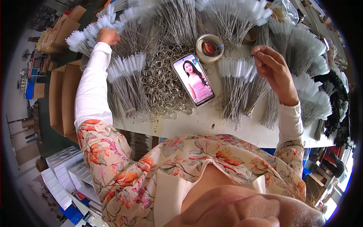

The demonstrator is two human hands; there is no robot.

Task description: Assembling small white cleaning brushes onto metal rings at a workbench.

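Observation:
At the far left of the table, my left hand (pixel 108 36) is curled among thin wire brushes (pixel 90 33) with white bristle heads. What its fingers hold is hidden. My right hand (pixel 275 70) is raised over the right side, thumb and fingertips pinched together. Anything between those tips is too small to name. Just below and left of it lies a bundle of wire brushes (pixel 236 87), bristle heads pointing away from me. Between my hands, a heap of metal split rings (pixel 162 87) spreads over the table, with a phone (pixel 193 79) showing a person in pink.
A white round container (pixel 210 56) with something red inside stands behind the phone. More brush bundles (pixel 181 19) line the back, and others (pixel 310 49) crowd the right. Black brushes (pixel 336 102) sit at the right edge. A cardboard box (pixel 62 98) stands left of the table (pixel 181 126).

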